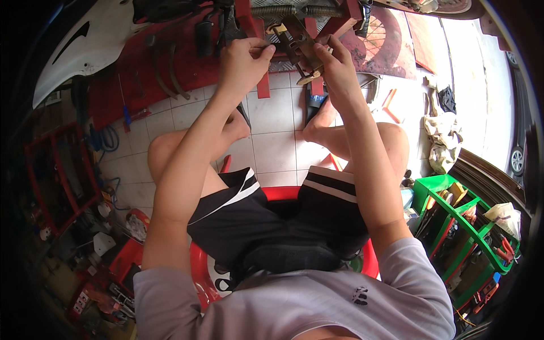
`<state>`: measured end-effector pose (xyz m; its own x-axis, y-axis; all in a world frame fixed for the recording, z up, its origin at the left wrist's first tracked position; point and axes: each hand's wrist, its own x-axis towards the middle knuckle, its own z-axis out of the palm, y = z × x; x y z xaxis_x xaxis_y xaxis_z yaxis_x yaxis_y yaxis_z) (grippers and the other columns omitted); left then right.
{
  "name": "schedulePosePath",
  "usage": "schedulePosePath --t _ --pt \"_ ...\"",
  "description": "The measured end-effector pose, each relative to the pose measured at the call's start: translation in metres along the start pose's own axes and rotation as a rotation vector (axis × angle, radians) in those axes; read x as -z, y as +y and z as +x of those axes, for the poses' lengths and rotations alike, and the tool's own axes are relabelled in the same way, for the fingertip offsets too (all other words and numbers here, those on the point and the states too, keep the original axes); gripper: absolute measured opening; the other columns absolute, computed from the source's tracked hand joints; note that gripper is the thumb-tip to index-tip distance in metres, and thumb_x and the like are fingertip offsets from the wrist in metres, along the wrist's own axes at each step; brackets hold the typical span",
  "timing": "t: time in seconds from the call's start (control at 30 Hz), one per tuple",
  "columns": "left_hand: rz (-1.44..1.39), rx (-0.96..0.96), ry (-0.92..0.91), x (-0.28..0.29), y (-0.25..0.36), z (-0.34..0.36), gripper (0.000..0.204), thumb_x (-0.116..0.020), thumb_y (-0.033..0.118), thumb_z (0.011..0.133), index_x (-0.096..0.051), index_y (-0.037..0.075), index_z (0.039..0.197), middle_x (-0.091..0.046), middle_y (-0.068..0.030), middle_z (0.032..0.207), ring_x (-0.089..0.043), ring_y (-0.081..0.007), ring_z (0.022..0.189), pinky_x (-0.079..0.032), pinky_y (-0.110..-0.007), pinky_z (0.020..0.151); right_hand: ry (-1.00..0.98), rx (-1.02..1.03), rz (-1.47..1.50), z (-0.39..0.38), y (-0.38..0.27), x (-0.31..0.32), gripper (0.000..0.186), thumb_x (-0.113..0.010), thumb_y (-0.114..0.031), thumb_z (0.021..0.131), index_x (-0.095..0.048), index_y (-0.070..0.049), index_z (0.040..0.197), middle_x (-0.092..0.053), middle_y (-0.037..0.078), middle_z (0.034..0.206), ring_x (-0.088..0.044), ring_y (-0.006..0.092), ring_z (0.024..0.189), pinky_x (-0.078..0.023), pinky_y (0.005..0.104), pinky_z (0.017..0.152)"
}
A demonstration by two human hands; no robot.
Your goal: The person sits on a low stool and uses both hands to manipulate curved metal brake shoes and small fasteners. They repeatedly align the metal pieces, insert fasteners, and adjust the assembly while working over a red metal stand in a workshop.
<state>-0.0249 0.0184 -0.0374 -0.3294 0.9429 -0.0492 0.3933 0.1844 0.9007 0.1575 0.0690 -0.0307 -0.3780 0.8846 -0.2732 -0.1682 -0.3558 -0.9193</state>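
Observation:
At the top middle, my right hand (339, 69) grips a dark metal bracket (302, 44), thumb and fingers closed on its right side. The bracket is tilted, with bars across it and a lighter, brassy lower end. Just left of it is my left hand (245, 63), its thumb and forefinger pinched together. What they hold, if anything, is too small to make out. Behind the bracket stands a red metal stand (247, 20), with a coil spring (272, 11) running across near its top.
A red platform (139, 73) lies beyond my feet, bearing curved metal strips (173, 71). At upper left is a white body panel (85, 45). A green tool rack (453, 212) stands to my right, a red metal frame (56, 170) to my left. I sit on a red stool (371, 263).

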Motion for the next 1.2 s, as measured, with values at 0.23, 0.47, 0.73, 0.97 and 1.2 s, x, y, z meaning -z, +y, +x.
schedulePosePath --t 0.23,0.47,0.73,0.97,1.2 --pt "-0.364 0.467 -0.224 -0.009 0.020 -0.007 0.026 -0.065 0.019 0.093 -0.066 0.000 0.111 -0.069 -0.0042 0.095 -0.062 -0.0084 0.073 -0.048 -0.022 0.061 0.024 0.004 -0.184 0.010 0.016 0.011 0.019 -0.043 -0.009 0.098 -0.050 0.000 0.113 -0.064 0.013 0.102 -0.063 0.0190 0.087 -0.050 0.0307 0.079" --pt "-0.470 0.514 -0.137 -0.015 0.011 -0.013 0.027 -0.071 0.016 0.088 -0.067 0.001 0.110 -0.070 -0.0053 0.091 -0.059 -0.0084 0.069 -0.048 -0.022 0.064 0.073 -0.049 -0.399 0.005 0.012 0.005 0.027 -0.041 -0.013 0.094 -0.056 0.002 0.111 -0.063 0.014 0.097 -0.062 0.0194 0.084 -0.048 0.0312 0.080" --pt "-0.454 0.445 -0.196 -0.013 0.020 -0.017 0.025 -0.072 0.013 0.086 -0.069 -0.003 0.105 -0.071 -0.0084 0.091 -0.067 -0.0144 0.077 -0.051 -0.024 0.068 0.112 -0.167 -0.291 0.006 0.003 0.006 0.027 -0.045 -0.019 0.089 -0.059 0.004 0.087 -0.061 0.010 0.074 -0.058 0.0167 0.068 -0.045 0.0315 0.063" --pt "-0.518 0.395 -0.158 -0.017 0.018 -0.019 0.024 -0.071 0.007 0.086 -0.066 -0.009 0.104 -0.071 -0.0133 0.091 -0.070 -0.0173 0.076 -0.056 -0.025 0.067 0.181 0.018 -0.431 0.007 0.019 -0.001 0.028 -0.057 -0.023 0.090 -0.060 0.004 0.089 -0.064 0.011 0.070 -0.060 0.0173 0.059 -0.046 0.0324 0.056" --pt "-0.459 0.325 -0.140 -0.018 0.017 -0.018 0.027 -0.071 0.006 0.085 -0.063 -0.012 0.104 -0.071 -0.0153 0.090 -0.069 -0.0174 0.074 -0.056 -0.025 0.066 0.198 0.024 -0.514 0.005 0.015 -0.005 0.026 -0.056 -0.022 0.091 -0.058 0.004 0.091 -0.066 0.014 0.074 -0.064 0.0214 0.068 -0.048 0.0341 0.064"
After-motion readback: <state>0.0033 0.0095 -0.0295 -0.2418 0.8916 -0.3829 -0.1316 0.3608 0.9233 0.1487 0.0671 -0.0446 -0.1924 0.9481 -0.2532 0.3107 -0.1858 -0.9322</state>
